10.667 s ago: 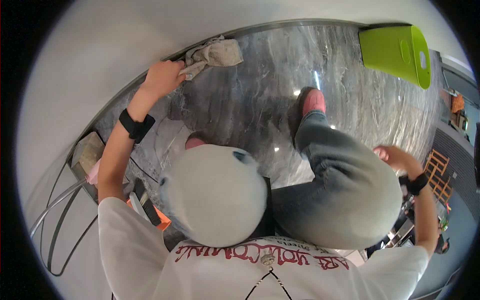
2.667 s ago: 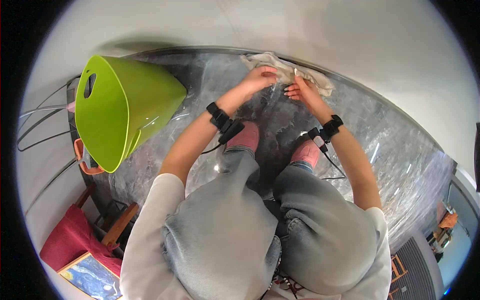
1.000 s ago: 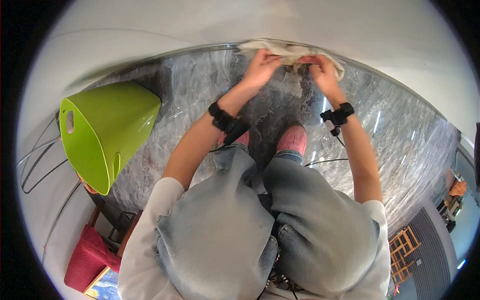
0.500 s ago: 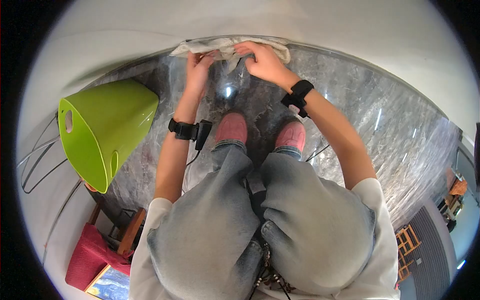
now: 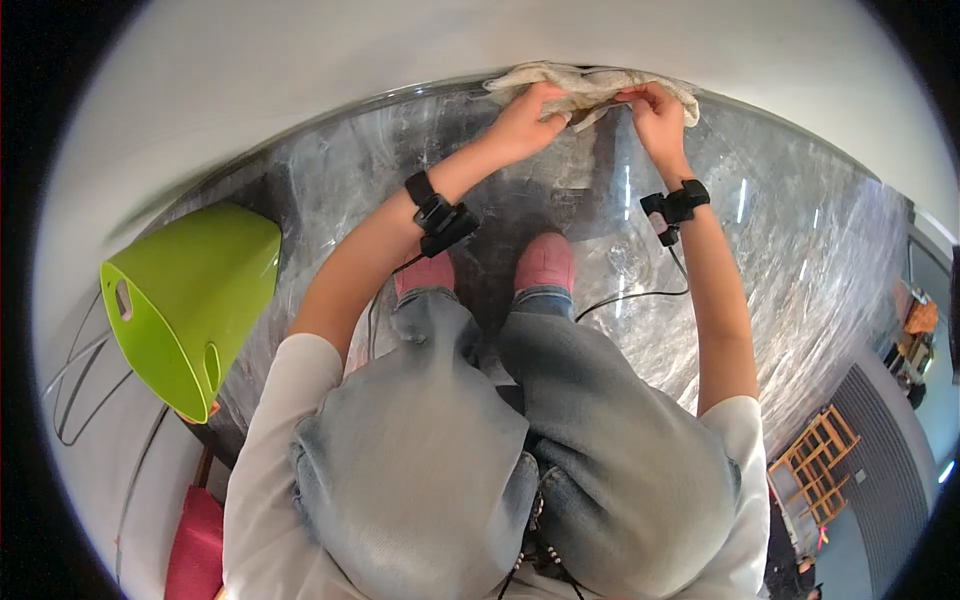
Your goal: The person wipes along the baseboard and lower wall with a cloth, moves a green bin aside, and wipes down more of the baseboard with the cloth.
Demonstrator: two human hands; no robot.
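Bin (image 5: 190,290) of bright green colour stood at the left side on the grey marble floor (image 5: 370,165), near the foot of the pale wall (image 5: 400,50); below it, a red fabric (image 5: 195,545) was partly visible. Next came the left hand (image 5: 525,122), with a black strap (image 5: 440,215) around the wrist. Its fingers touched the left part of the beige cloth (image 5: 590,85) and its thumb was spread a little from them, but it could not be told whether they gripped. Under this hand, pink shoes (image 5: 546,262) were side by side on the floor. The cloth lay crumpled along the foot of the wall, between and beyond both hands. The right hand (image 5: 655,122) had its fingers bent upon the right part of the cloth; how firmly they closed was hidden. Far to the right stood a wooden rack (image 5: 820,465)
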